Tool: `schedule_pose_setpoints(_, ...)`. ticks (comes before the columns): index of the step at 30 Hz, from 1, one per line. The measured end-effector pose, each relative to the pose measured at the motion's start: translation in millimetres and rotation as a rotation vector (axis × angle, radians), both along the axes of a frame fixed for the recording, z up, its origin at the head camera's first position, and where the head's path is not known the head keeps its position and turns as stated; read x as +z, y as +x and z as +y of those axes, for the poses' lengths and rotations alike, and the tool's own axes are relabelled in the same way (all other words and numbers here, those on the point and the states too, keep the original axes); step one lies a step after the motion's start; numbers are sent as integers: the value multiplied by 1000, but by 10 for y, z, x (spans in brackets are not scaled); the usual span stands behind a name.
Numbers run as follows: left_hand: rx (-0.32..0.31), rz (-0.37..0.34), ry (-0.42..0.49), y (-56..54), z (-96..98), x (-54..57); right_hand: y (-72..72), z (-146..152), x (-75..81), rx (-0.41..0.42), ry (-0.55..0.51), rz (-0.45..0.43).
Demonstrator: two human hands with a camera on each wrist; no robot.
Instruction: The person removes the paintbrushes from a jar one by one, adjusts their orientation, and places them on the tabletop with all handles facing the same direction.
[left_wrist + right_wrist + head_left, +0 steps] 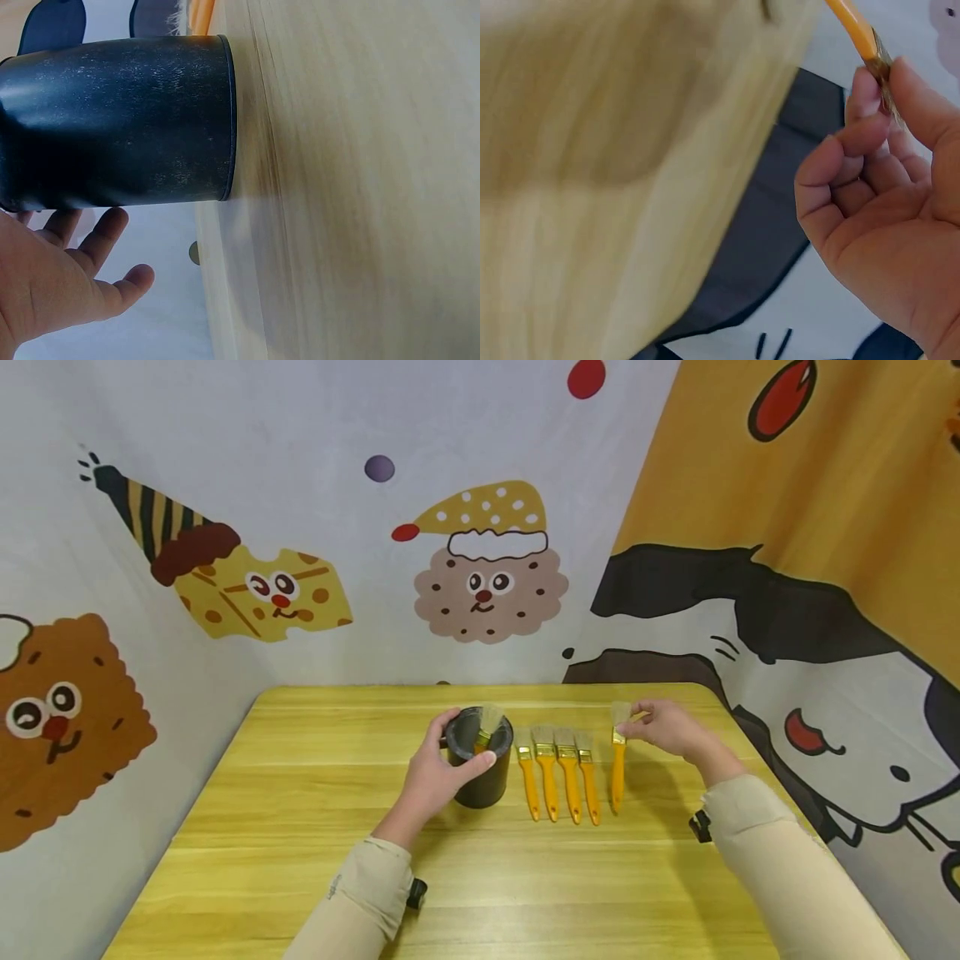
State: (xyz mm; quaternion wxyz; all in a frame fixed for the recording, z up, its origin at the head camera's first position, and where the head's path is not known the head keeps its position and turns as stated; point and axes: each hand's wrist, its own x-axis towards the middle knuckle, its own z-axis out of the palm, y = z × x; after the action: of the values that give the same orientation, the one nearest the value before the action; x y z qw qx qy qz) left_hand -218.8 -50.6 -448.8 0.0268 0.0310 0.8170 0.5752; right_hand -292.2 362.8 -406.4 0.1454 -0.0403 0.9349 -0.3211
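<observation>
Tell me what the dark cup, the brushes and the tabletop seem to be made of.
Dark cup: perhaps coated metal, plastic or leatherette; satin sheen with pale scuffs.
Brushes: handles glossy orange, painted wood or plastic; ferrules likely metal, from their golden shine; bristles pale and fibrous, natural or synthetic.
Tabletop: wood or wood-look laminate, smooth, with streaky grain.

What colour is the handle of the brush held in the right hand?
The handle is yellow-orange; it shows best in the head view.
</observation>
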Motion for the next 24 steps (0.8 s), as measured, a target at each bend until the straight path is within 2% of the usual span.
schedule_pose_setpoints(4,1,-3,-1,-5,-1,-8,-51,-48,-180,58,16,-53)
schedule_pose_setpoints(8,3,0,-5,-4,-1,-11,-75,-102,-331,92,61,-61)
schedule_pose_setpoints(11,6,3,-6,1,6,-10,-92,-115,-441,97,99,-39)
schedule_pose_setpoints(14,5,5,-5,1,9,-13,-110,-113,-520,69,116,-39)
schedule_pose_setpoints(24,8,4,-1,-9,4,-28,-136,-126,-552,-5,107,-84)
